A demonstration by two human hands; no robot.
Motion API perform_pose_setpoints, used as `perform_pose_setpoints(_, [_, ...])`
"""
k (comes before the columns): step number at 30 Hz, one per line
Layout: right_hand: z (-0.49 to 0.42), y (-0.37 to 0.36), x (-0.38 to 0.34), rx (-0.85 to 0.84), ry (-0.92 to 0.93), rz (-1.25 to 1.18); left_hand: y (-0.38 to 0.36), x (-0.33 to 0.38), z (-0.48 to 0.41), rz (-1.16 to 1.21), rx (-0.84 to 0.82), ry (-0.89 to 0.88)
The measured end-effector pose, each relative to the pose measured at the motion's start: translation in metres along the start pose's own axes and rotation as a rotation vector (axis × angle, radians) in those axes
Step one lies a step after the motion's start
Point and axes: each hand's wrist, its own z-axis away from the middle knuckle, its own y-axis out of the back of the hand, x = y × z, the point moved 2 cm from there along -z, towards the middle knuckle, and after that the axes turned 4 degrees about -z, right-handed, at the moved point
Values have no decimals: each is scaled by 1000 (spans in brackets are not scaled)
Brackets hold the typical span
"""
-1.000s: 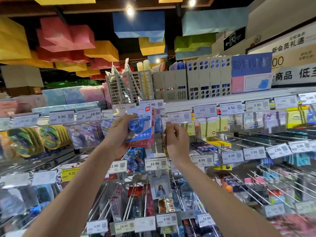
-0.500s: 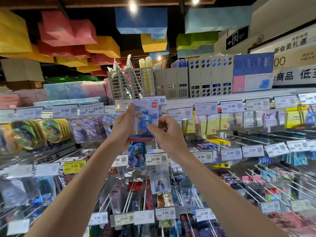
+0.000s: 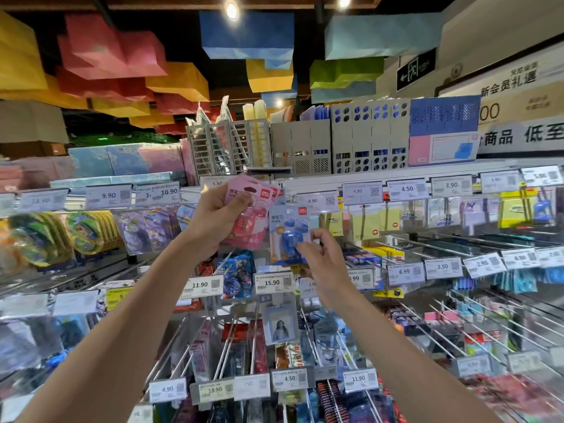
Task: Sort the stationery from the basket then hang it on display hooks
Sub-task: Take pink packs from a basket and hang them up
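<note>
The right hand (image 3: 323, 264) now pinches the blue pack (image 3: 287, 230), pulled clear of the pink packs (image 3: 248, 227) gripped by the left hand (image 3: 213, 219), so it looks ready for hanging.

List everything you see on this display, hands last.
pink packs: several, pink, fanned out at the top hook row
blue pack: one, blue, just right of the pink packs
price tags: many, white, on hook ends
file organisers: a row, grey, top shelf
sticky notes: several pads, yellow, right of blue pack
round packs: many, yellow-green, left hooks
left hand: one, grips pink packs
right hand: one, pinches blue pack
</note>
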Motion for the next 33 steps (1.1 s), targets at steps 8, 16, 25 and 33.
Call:
perform_pose_setpoints(8, [-13, 1, 1, -11, 51, 112, 13, 3, -8, -355, -82, -118])
perform_pose_setpoints(16, [-36, -17, 3, 75, 60, 15, 21, 8, -11, -487, -98, -168])
perform_pose_setpoints(25, [-46, -30, 11, 154, -37, -125, 21, 7, -12, -489, -129, -132])
perform_pose_setpoints(33, [-66, -37, 13, 204, -53, -25, 20, 4, -11, -455, -150, -124])
